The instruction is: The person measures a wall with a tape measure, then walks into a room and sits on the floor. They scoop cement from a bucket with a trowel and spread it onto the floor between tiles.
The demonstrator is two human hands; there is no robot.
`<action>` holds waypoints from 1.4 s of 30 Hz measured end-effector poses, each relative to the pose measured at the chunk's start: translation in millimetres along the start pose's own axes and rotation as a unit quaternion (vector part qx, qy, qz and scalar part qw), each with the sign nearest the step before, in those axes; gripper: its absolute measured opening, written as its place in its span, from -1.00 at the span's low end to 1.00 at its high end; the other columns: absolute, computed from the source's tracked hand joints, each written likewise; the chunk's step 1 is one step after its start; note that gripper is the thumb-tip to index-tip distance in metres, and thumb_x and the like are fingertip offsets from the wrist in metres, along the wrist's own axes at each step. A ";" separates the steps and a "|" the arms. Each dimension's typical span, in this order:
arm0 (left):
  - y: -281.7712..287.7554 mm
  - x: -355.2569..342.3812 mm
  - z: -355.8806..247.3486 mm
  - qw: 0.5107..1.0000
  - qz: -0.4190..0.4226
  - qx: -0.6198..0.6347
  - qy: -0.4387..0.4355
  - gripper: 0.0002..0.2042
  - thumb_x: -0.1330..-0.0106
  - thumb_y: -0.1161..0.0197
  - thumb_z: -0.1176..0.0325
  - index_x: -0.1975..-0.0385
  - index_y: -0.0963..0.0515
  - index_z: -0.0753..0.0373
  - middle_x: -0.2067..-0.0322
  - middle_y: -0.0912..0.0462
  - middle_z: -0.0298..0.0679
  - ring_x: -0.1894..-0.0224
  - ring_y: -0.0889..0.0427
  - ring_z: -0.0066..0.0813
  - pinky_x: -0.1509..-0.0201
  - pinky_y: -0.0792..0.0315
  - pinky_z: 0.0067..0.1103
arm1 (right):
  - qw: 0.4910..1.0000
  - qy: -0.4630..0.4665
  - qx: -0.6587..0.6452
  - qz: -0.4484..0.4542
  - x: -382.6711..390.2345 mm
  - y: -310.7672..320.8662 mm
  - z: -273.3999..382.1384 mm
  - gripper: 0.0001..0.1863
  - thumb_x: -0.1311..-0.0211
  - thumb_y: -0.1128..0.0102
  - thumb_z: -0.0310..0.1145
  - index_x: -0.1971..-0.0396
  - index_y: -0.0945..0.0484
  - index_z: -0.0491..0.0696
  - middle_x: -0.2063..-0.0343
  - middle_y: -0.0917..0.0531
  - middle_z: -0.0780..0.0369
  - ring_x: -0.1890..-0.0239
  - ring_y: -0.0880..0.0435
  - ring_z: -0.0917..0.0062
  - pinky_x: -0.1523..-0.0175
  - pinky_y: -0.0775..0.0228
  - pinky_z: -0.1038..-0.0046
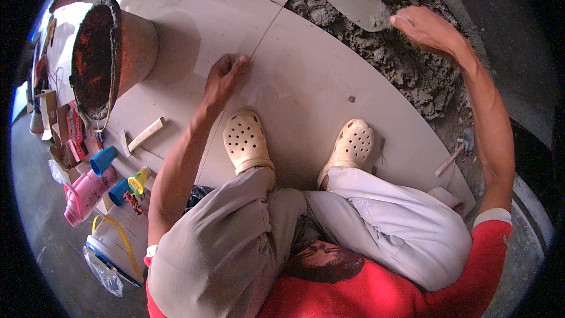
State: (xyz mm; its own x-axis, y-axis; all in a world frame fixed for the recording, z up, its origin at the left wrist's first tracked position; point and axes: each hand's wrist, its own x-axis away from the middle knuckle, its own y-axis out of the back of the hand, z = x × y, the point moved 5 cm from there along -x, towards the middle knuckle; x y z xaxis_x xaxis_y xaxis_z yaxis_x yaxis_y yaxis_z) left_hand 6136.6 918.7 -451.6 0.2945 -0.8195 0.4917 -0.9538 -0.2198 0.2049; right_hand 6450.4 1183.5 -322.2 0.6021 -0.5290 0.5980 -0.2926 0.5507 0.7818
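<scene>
While the right hand (432, 26) grips a trowel (356, 7) over the wet mortar bed (406, 65), fingers clamped on its handle, the left hand (222, 78) presses curled fingers on the tile joint (259, 47).

A rusty bucket (112, 53) crusted with mortar stands on the floor at the upper left. Below it a small wooden-handled tool (141, 136) lies flat. Further left sit two blue cups (103, 160), a pink jug (85, 194), a yellow-capped bottle (139, 181) and red cartons (73, 132), close together. A white tub with a yellow handle (112, 241) rests near the lower left. A short stick (450, 159) lies at the right.
</scene>
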 end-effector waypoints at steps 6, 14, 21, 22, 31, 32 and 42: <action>-2.0 2.3 3.1 0.999 0.020 0.028 0.008 -0.56 -0.38 -0.22 -0.02 0.17 -0.54 0.34 0.33 -0.57 -0.33 0.27 -0.47 -0.59 0.13 -0.40 -0.59 | 0.994 0.108 -0.029 0.000 4.2 -51.6 -0.5 -0.56 -0.37 0.09 -0.14 0.49 -0.41 -0.26 0.63 -0.47 -0.10 0.51 -0.49 -0.10 0.37 -0.33 0.06; -2.0 3.2 -3.4 0.999 0.012 0.031 0.001 -0.56 -0.40 -0.20 -0.01 0.14 -0.52 0.35 0.30 -0.57 -0.32 0.26 -0.47 -0.60 0.15 -0.41 -0.61 | 0.995 0.004 0.078 0.068 27.3 -70.4 -20.9 -0.63 -0.26 0.02 -0.24 0.35 -0.64 -0.25 0.33 -0.66 -0.15 0.23 -0.68 -0.07 0.08 -0.51 0.02; -0.8 2.1 -16.6 0.999 0.038 -0.029 0.005 -0.55 -0.41 -0.20 -0.02 0.15 -0.53 0.35 0.29 -0.59 -0.27 0.23 -0.52 -0.54 0.07 -0.43 -0.57 | 0.998 -0.018 0.056 -0.018 42.4 -48.8 -46.2 -0.57 -0.32 0.11 -0.18 0.47 -0.49 -0.28 0.42 -0.55 -0.18 0.31 -0.54 -0.15 0.22 -0.34 -0.03; 0.6 -0.1 -25.6 0.996 0.054 -0.072 -0.010 -0.56 -0.41 -0.20 -0.02 0.15 -0.53 0.34 0.29 -0.60 -0.26 0.22 -0.53 -0.53 0.06 -0.44 -0.56 | 0.997 -0.010 0.066 0.026 40.4 -55.4 -50.4 -0.58 -0.32 0.10 -0.18 0.47 -0.50 -0.27 0.43 -0.55 -0.18 0.33 -0.55 -0.15 0.22 -0.35 -0.02; 30.0 9.1 -165.2 0.908 0.138 -0.366 -0.149 -0.65 -0.38 -0.23 0.13 0.13 -0.53 0.36 0.26 -0.66 -0.09 0.13 -0.65 -0.32 0.03 -0.49 -0.43 | 0.982 -0.108 -0.155 0.010 70.3 -51.7 -114.0 -0.53 -0.38 0.06 -0.03 0.53 -0.41 -0.16 0.66 -0.47 0.16 0.68 -0.47 0.41 0.48 -0.31 0.23; 27.3 12.2 -178.3 0.896 0.151 -0.388 -0.154 -0.67 -0.37 -0.23 0.16 0.13 -0.53 0.35 0.25 -0.65 -0.08 0.13 -0.65 -0.27 0.02 -0.49 -0.41 | 0.968 -0.152 -0.198 -0.018 79.2 -55.4 -126.8 -0.52 -0.40 0.08 0.00 0.52 -0.40 -0.13 0.66 -0.46 0.21 0.69 -0.45 0.48 0.50 -0.29 0.28; -46.1 -7.1 -177.8 0.795 0.252 -0.483 -0.268 -0.71 -0.29 -0.27 0.28 0.09 -0.49 0.28 0.12 -0.56 -0.04 0.02 -0.56 -0.04 -0.07 -0.44 -0.27 | 0.884 -0.356 -0.145 -0.266 237.1 -200.8 -228.6 -0.52 -0.41 0.02 0.03 0.27 -0.46 -0.19 0.47 -0.56 0.09 0.39 -0.62 0.31 0.27 -0.45 0.21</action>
State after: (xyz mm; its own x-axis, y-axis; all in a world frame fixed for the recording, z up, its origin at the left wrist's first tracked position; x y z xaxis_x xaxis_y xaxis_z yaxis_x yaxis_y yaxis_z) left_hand 6189.1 1028.7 -314.1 -0.4241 -0.8396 0.3393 -0.3759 0.5041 0.7776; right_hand 6821.7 1095.1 -377.8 -0.0537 -0.9786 0.1985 0.1556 0.1882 0.9697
